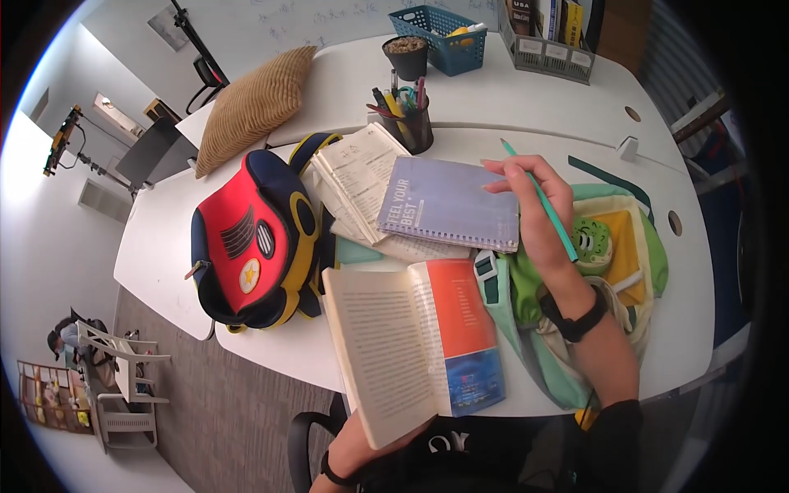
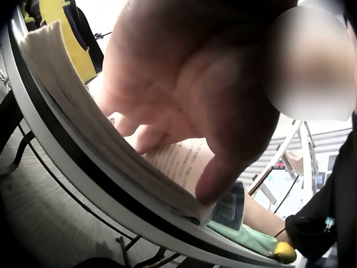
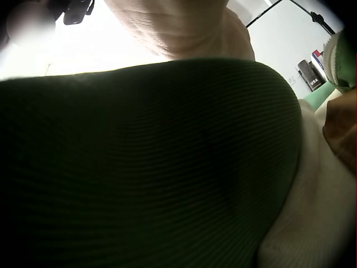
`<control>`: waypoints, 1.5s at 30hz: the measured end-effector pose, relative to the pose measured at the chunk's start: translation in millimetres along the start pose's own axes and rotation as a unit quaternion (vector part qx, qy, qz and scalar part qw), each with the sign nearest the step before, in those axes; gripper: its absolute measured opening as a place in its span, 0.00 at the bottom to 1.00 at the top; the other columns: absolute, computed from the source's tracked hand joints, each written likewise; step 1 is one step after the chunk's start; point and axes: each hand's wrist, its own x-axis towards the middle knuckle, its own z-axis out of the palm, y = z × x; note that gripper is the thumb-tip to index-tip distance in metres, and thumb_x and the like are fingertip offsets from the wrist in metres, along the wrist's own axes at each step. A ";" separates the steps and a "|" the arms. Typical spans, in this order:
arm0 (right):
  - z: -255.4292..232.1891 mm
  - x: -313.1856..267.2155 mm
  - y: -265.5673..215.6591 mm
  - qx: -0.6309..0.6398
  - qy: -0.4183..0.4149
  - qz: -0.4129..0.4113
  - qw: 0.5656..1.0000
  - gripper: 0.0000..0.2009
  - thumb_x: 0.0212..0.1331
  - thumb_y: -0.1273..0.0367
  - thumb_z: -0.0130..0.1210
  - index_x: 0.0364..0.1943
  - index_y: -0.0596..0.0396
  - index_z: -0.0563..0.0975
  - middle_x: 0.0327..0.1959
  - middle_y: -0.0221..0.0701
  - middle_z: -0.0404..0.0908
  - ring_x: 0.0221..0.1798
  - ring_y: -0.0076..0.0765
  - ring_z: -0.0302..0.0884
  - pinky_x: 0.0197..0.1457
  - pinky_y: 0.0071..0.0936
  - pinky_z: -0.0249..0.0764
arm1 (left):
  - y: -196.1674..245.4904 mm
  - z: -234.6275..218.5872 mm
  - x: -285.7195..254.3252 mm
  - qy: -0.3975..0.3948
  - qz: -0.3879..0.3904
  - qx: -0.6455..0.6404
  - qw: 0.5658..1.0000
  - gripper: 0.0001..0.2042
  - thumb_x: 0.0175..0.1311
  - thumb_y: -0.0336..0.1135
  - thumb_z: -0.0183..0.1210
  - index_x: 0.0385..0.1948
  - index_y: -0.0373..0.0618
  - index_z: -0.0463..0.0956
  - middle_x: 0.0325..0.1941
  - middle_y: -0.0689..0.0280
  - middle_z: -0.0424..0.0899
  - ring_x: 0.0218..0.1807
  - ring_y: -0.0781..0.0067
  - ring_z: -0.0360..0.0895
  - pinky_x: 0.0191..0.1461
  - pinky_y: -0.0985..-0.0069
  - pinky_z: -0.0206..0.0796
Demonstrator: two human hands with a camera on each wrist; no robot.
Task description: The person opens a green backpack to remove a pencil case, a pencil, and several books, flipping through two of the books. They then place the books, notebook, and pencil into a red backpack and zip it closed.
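An open book (image 1: 386,345) with a folded-out orange and blue cover flap (image 1: 464,329) is at the table's front edge. The left hand (image 1: 370,444) grips the book from below at its lower edge; in the left wrist view the left hand (image 2: 178,95) has its fingers and thumb on the book (image 2: 173,162). Above the lavender spiral notebook's right end, the right hand (image 1: 538,205) holds a green pencil (image 1: 557,223) slanting between its fingers. The notebook (image 1: 448,201) lies closed on papers. In the right wrist view only part of the right hand (image 3: 189,28) shows, above dark green fabric.
A red and navy backpack (image 1: 255,238) stands left of the book, a green and cream bag (image 1: 534,345) to its right. Behind are worn booklets (image 1: 357,168), a pen cup (image 1: 415,131), a plant pot (image 1: 406,62), a teal basket (image 1: 460,53) and a brown cushion (image 1: 251,107).
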 end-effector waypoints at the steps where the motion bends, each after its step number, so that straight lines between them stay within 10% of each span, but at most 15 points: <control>1: -0.2 -0.3 0.1 -0.001 0.000 0.001 1.000 0.11 0.70 0.67 0.53 0.41 0.62 0.79 0.42 0.37 0.86 0.38 0.27 0.83 0.49 0.24 0.75 | 1.5 -0.4 0.5 0.009 -0.003 -0.024 1.000 0.36 0.61 0.32 0.59 0.71 0.37 0.55 0.71 0.39 0.62 0.74 0.25 0.53 0.72 0.32 0.47; 10: 0.2 -0.4 0.5 0.004 -0.007 -0.001 1.000 0.11 0.70 0.66 0.54 0.41 0.62 0.79 0.42 0.36 0.86 0.38 0.27 0.83 0.48 0.23 0.75 | 13.7 -35.5 16.4 -0.015 -0.022 -0.020 0.999 0.41 0.58 0.36 0.62 0.76 0.61 0.53 0.74 0.35 0.54 0.72 0.19 0.53 0.64 0.23 0.52; 21: -0.2 -0.3 1.4 -0.001 -0.006 -0.012 1.000 0.11 0.70 0.65 0.54 0.41 0.62 0.78 0.40 0.36 0.85 0.34 0.26 0.81 0.46 0.23 0.75 | 48.5 -15.0 32.6 -0.033 0.045 0.029 0.998 0.44 0.53 0.37 0.63 0.73 0.34 0.52 0.79 0.39 0.46 0.79 0.32 0.44 0.71 0.25 0.37; 27: -1.5 0.5 2.9 0.001 -0.007 -0.016 1.000 0.11 0.70 0.65 0.54 0.40 0.62 0.79 0.39 0.36 0.85 0.32 0.24 0.80 0.43 0.21 0.75 | 58.4 -9.1 36.0 0.020 0.033 0.053 0.998 0.48 0.56 0.56 0.67 0.72 0.33 0.54 0.77 0.41 0.53 0.75 0.30 0.54 0.69 0.24 0.40; 42: -1.8 0.6 2.0 0.032 0.007 -0.025 0.999 0.11 0.70 0.65 0.54 0.40 0.62 0.79 0.36 0.35 0.84 0.31 0.25 0.78 0.39 0.22 0.76 | 41.6 2.4 32.6 0.087 0.003 0.066 0.994 0.31 0.65 0.35 0.62 0.69 0.37 0.61 0.71 0.53 0.70 0.69 0.44 0.70 0.70 0.29 0.47; 45: 0.2 -0.1 -0.3 0.023 0.005 -0.010 1.000 0.11 0.70 0.65 0.54 0.40 0.62 0.79 0.37 0.34 0.84 0.31 0.23 0.78 0.39 0.22 0.76 | 51.2 -9.1 35.7 0.060 -0.014 0.069 0.996 0.35 0.62 0.42 0.66 0.72 0.51 0.61 0.76 0.53 0.62 0.72 0.46 0.67 0.69 0.29 0.47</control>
